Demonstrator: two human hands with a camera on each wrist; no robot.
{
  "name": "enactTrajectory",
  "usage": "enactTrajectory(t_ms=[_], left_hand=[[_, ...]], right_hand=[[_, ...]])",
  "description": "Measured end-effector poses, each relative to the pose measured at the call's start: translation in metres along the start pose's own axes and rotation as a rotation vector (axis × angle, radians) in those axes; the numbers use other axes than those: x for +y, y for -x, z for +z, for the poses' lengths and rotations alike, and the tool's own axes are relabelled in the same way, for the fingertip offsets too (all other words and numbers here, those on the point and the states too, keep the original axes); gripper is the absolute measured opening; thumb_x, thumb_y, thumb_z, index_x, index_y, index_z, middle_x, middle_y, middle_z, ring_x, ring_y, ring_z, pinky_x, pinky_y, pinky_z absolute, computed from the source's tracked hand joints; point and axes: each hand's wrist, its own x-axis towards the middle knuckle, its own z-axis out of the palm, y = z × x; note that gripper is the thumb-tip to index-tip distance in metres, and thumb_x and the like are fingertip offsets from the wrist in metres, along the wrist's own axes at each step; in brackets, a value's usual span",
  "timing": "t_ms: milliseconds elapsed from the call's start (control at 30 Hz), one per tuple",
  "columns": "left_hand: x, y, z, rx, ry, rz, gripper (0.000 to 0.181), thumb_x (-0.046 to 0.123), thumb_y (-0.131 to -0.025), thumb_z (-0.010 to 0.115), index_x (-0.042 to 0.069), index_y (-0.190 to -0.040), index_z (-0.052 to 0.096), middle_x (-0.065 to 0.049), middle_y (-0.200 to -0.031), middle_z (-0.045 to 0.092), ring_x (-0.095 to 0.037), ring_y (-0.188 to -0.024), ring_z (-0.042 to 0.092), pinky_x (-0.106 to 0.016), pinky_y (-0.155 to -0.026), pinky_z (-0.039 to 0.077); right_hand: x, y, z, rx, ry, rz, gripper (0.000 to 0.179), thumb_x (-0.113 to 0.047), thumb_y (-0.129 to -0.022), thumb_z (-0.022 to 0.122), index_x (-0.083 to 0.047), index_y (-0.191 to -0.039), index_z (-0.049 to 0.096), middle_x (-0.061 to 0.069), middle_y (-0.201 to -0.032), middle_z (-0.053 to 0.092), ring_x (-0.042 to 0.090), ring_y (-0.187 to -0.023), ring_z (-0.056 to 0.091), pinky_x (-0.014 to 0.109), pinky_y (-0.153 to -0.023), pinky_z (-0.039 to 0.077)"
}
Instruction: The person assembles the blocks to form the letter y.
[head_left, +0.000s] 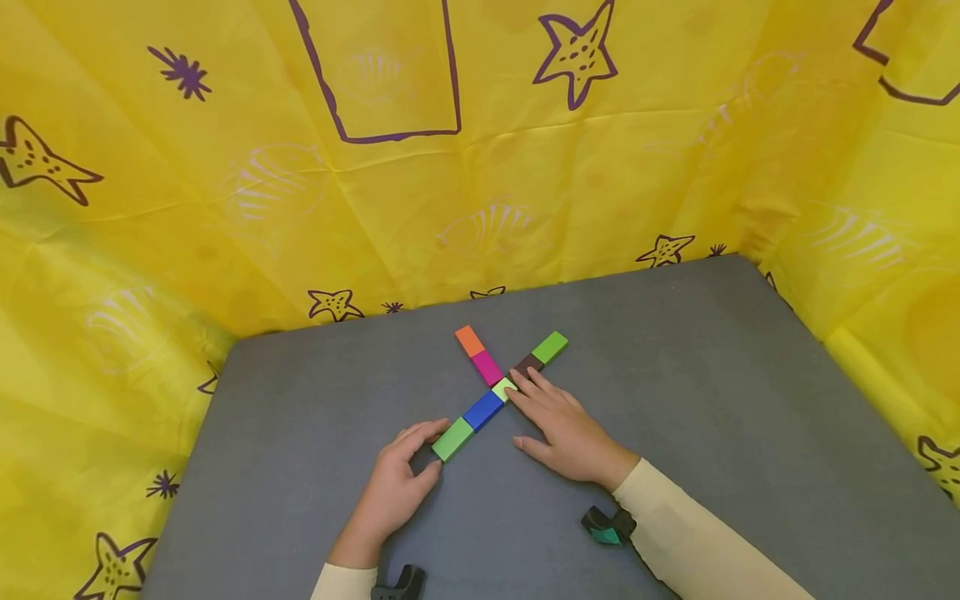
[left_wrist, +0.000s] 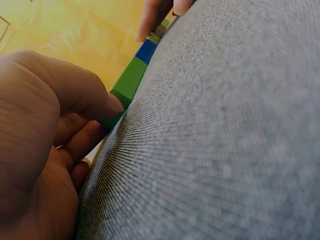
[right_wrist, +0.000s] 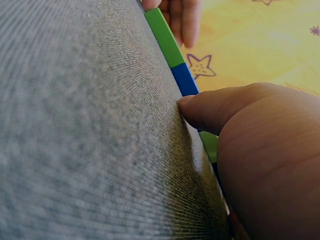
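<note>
Flat wooden-looking blocks form a crossing pattern on the grey table. The lower arm has a green block [head_left: 453,440] at its near end and a blue block [head_left: 483,410] beyond it. My left hand [head_left: 393,483] holds the green block between thumb and fingers; the left wrist view shows the thumb [left_wrist: 114,104] against its end. At the junction is a light green block [head_left: 503,388]. My right hand [head_left: 566,429] rests with extended fingers on the light green block and the dark brown block [head_left: 527,365], partly hiding both. A bright green block [head_left: 551,347] ends that arm.
A magenta block [head_left: 486,367] and an orange block [head_left: 469,340] form the upper left branch. Yellow patterned cloth [head_left: 420,200] hangs behind and beside the grey table [head_left: 712,375]. Dark devices [head_left: 609,526] sit at both wrists.
</note>
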Motion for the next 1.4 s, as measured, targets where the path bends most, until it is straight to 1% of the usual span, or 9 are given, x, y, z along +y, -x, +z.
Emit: enactTrajectory(t_ms=[167, 433, 600, 933, 1133, 1267, 1333, 1400], left_hand=[[-0.0002, 0.0005, 0.0005, -0.004, -0.019, 0.006, 0.065, -0.018, -0.086, 0.077, 0.015, -0.142, 0.073, 0.009, -0.138, 0.069, -0.020, -0.125, 0.063, -0.032, -0.105, 0.048], [0.0021, 0.0009, 0.0009, -0.024, -0.028, -0.032, 0.064, -0.017, -0.087, 0.076, 0.014, -0.143, 0.072, 0.009, -0.140, 0.068, -0.019, -0.130, 0.061, -0.042, -0.107, 0.049], [0.0039, 0.0013, 0.0015, -0.029, -0.029, -0.038, 0.064, -0.017, -0.088, 0.076, 0.014, -0.144, 0.072, 0.009, -0.140, 0.068, -0.020, -0.130, 0.061, -0.048, -0.107, 0.050], [0.0029, 0.0024, 0.0028, -0.011, -0.035, 0.006, 0.065, -0.018, -0.086, 0.077, 0.013, -0.142, 0.072, 0.008, -0.139, 0.069, -0.020, -0.126, 0.063, -0.046, -0.104, 0.050], [0.0019, 0.0037, 0.0049, -0.005, -0.026, 0.008, 0.065, -0.018, -0.085, 0.077, 0.013, -0.142, 0.072, 0.009, -0.139, 0.069, -0.020, -0.126, 0.063, -0.043, -0.104, 0.050], [0.0009, 0.0036, 0.0058, -0.006, -0.011, 0.021, 0.070, -0.021, -0.082, 0.072, 0.014, -0.143, 0.072, 0.008, -0.138, 0.069, -0.020, -0.126, 0.063, -0.040, -0.104, 0.049], [0.0006, 0.0035, 0.0060, -0.010, -0.002, 0.020, 0.072, -0.022, -0.081, 0.067, 0.015, -0.143, 0.072, 0.008, -0.138, 0.070, -0.020, -0.126, 0.063, -0.038, -0.104, 0.049], [0.0005, 0.0033, 0.0065, -0.016, 0.003, 0.012, 0.074, -0.021, -0.079, 0.064, 0.014, -0.143, 0.071, 0.007, -0.138, 0.070, -0.019, -0.126, 0.063, -0.038, -0.104, 0.049]], right_hand=[[0.0001, 0.0005, 0.0003, -0.002, -0.004, 0.003, 0.075, -0.032, -0.105, 0.075, -0.008, -0.168, 0.043, 0.009, -0.178, 0.025, 0.032, -0.165, 0.011, 0.068, -0.123, 0.025], [0.0010, 0.0011, 0.0010, 0.006, -0.005, -0.006, 0.075, -0.031, -0.104, 0.076, -0.008, -0.167, 0.044, 0.010, -0.178, 0.026, 0.033, -0.165, 0.012, 0.068, -0.122, 0.026], [0.0012, 0.0017, 0.0007, -0.001, -0.007, -0.004, 0.075, -0.032, -0.105, 0.075, -0.008, -0.168, 0.043, 0.010, -0.178, 0.025, 0.032, -0.165, 0.011, 0.068, -0.123, 0.024], [0.0004, 0.0024, 0.0000, -0.008, -0.006, -0.001, 0.075, -0.033, -0.105, 0.075, -0.008, -0.168, 0.043, 0.008, -0.178, 0.023, 0.032, -0.165, 0.010, 0.068, -0.122, 0.025], [0.0008, 0.0037, -0.0009, -0.014, -0.010, 0.004, 0.075, -0.032, -0.105, 0.075, -0.008, -0.168, 0.043, 0.008, -0.178, 0.023, 0.032, -0.165, 0.010, 0.069, -0.122, 0.025], [0.0031, 0.0046, 0.0003, 0.002, -0.043, 0.009, 0.074, -0.031, -0.105, 0.076, -0.009, -0.168, 0.043, 0.007, -0.179, 0.023, 0.029, -0.165, 0.008, 0.070, -0.122, 0.026], [0.0053, 0.0053, 0.0013, 0.026, -0.075, 0.006, 0.074, -0.029, -0.105, 0.076, -0.009, -0.168, 0.043, 0.008, -0.179, 0.023, 0.030, -0.165, 0.008, 0.072, -0.120, 0.026], [0.0079, 0.0060, 0.0010, 0.063, -0.102, 0.002, 0.072, -0.027, -0.105, 0.076, -0.008, -0.167, 0.044, 0.011, -0.178, 0.023, 0.033, -0.165, 0.011, 0.075, -0.118, 0.027]])
